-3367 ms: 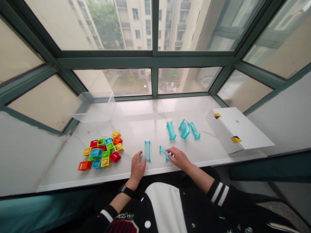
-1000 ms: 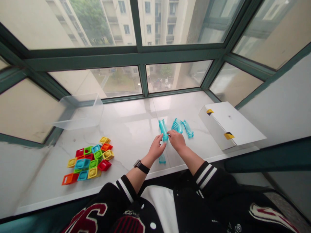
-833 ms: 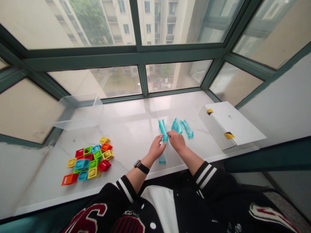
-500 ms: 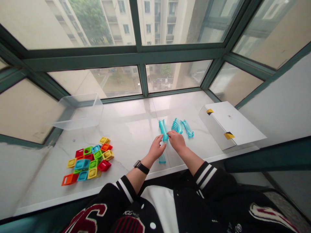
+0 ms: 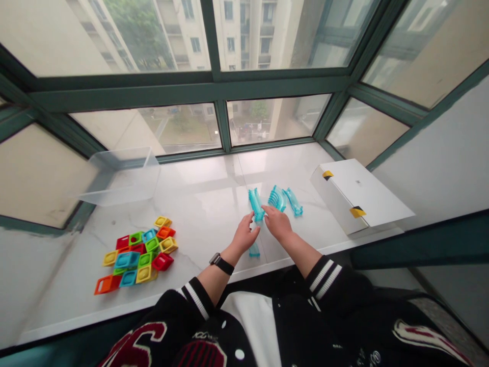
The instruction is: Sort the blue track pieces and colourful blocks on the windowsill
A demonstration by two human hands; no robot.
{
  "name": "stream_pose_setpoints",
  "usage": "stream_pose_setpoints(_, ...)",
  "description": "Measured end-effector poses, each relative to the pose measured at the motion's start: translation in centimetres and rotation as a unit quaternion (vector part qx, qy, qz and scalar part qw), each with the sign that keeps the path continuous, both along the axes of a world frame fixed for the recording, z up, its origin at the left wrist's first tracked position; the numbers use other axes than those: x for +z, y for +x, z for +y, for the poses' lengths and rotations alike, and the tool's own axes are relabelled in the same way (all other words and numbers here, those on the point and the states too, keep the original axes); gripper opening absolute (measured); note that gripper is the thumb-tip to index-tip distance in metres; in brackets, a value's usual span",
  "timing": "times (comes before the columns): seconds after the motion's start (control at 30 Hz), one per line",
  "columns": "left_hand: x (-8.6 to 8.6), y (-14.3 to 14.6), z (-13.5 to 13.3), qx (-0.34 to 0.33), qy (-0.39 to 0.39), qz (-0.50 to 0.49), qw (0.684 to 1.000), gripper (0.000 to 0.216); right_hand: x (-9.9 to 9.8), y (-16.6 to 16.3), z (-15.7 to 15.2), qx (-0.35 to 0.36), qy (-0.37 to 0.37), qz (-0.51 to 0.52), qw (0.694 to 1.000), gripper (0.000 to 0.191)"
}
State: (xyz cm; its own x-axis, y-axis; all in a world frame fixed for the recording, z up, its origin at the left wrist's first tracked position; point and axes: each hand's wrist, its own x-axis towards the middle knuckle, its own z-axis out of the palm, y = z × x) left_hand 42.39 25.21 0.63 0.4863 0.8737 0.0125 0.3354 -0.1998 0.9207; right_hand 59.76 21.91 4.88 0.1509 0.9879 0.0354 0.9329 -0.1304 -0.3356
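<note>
A straight, clear turquoise plastic track piece (image 5: 255, 201) lies on the white marble-look ledge in front of me. At its near end is my left hand (image 5: 245, 233), thumb and fingers apart, fingertips close beside the piece. My right hand (image 5: 277, 222) is at the piece's right edge, fingers stretched toward it; whether they touch it is too small to tell. Another turquoise piece (image 5: 254, 250) lies nearer to me, partly hidden by my left hand. Just beyond my right hand sit a curved ribbed turquoise piece (image 5: 277, 197) and a further straight one (image 5: 294, 202).
Several coloured plastic blocks (image 5: 145, 259) are grouped at the left. Behind them stands a clear plastic bin (image 5: 139, 186). A white box (image 5: 362, 196) with yellow-black tabs is on the right. Green-framed windows (image 5: 225, 122) border the ledge's far side.
The view has shifted slightly. My right fingers have loosened and straightened a little beside the straight track piece; my left hand stays nearly in place.
</note>
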Motion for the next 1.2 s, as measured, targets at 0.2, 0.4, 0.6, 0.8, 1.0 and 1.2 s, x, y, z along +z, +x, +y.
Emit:
stream_pose_setpoints(0.2,0.0,-0.2,-0.2,0.013,-0.026,-0.003,1.000,0.074,0.2,-0.7,-0.7,-0.015,-0.010,0.009,1.000,0.057)
stream_pose_setpoints(0.4,0.3,-0.1,-0.4,0.010,-0.034,-0.004,0.999,0.075,0.0,-0.8,-0.8,-0.025,-0.017,0.015,0.999,0.058)
stream_pose_setpoints(0.6,0.2,-1.3,-0.5,0.011,-0.006,-0.008,1.000,0.073,-0.1,-0.5,-1.5,-0.034,-0.011,0.050,0.998,0.059)
stream_pose_setpoints(0.8,-1.3,-7.3,-0.5,0.109,0.026,0.024,0.993,0.055,-1.4,-0.4,-4.3,-0.027,-0.028,0.118,0.992,0.046)
stream_pose_setpoints(1.0,-2.8,-14.7,-3.4,0.184,-0.052,0.049,0.980,0.046,-5.0,-0.3,-8.2,0.071,-0.068,0.199,0.975,0.043)
stream_pose_setpoints(1.2,-2.8,-18.3,-6.3,0.242,-0.094,0.017,0.966,0.047,-6.1,-0.9,-10.3,0.105,-0.058,0.245,0.962,0.048)
